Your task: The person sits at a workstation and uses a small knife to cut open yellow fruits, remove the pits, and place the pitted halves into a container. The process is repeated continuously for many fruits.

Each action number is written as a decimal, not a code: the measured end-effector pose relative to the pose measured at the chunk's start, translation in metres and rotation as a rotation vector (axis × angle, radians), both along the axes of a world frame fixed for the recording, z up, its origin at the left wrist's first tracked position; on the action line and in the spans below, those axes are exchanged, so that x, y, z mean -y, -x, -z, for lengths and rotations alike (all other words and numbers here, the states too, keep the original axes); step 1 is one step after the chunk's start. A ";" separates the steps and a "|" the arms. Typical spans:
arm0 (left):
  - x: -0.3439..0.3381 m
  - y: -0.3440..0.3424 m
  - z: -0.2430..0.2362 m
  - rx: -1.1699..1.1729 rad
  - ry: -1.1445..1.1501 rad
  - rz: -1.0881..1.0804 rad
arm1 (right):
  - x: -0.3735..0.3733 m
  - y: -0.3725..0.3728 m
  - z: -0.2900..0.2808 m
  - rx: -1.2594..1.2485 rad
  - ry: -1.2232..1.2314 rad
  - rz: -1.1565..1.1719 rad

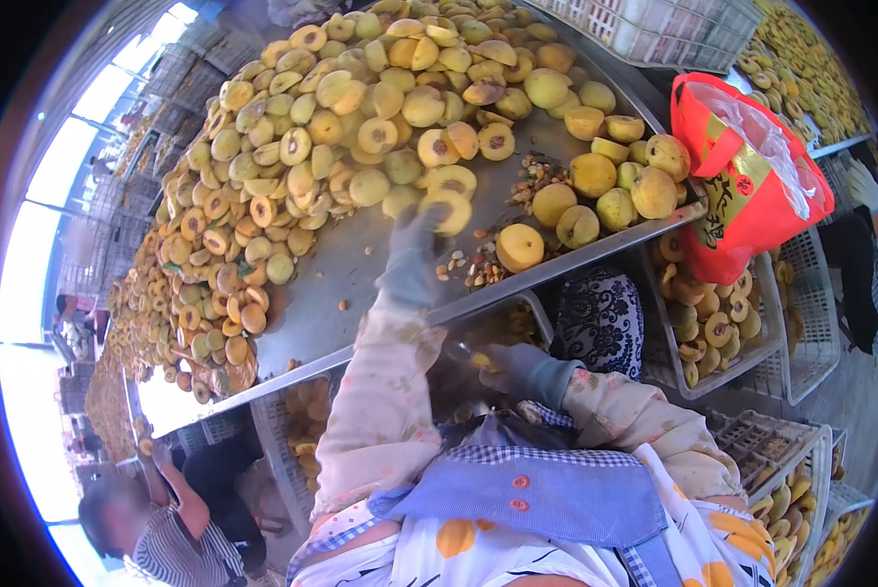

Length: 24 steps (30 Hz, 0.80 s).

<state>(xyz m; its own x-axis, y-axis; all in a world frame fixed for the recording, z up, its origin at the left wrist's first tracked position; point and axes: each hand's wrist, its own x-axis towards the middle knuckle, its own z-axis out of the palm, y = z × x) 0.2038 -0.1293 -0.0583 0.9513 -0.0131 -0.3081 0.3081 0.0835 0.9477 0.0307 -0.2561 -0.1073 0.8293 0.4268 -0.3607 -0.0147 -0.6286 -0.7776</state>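
Note:
My left hand, in a blue-grey glove, reaches over the metal table. It touches the near side of a halved yellow peach at the edge of the big heap; its fingers are smeared by motion. Below the table's front edge, close to my body, my right hand is closed, also gloved. Something small and yellow shows at its fingertips, too blurred to name. Brown peach pits lie scattered near whole and halved peaches on the right of the table.
A red bag stands at the table's right corner. White plastic crates of peach halves sit below and right; another crate is at the back. A person in a striped top works at lower left.

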 end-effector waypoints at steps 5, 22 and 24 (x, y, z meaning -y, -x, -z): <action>-0.049 0.067 -0.052 -0.163 0.779 -0.077 | -0.012 -0.015 -0.061 0.278 -0.079 0.160; -0.063 0.150 -0.052 0.305 0.210 -0.288 | -0.062 0.006 -0.094 0.155 0.058 0.121; -0.062 0.157 -0.051 0.371 0.227 -0.311 | -0.064 0.008 -0.097 0.107 -0.022 0.064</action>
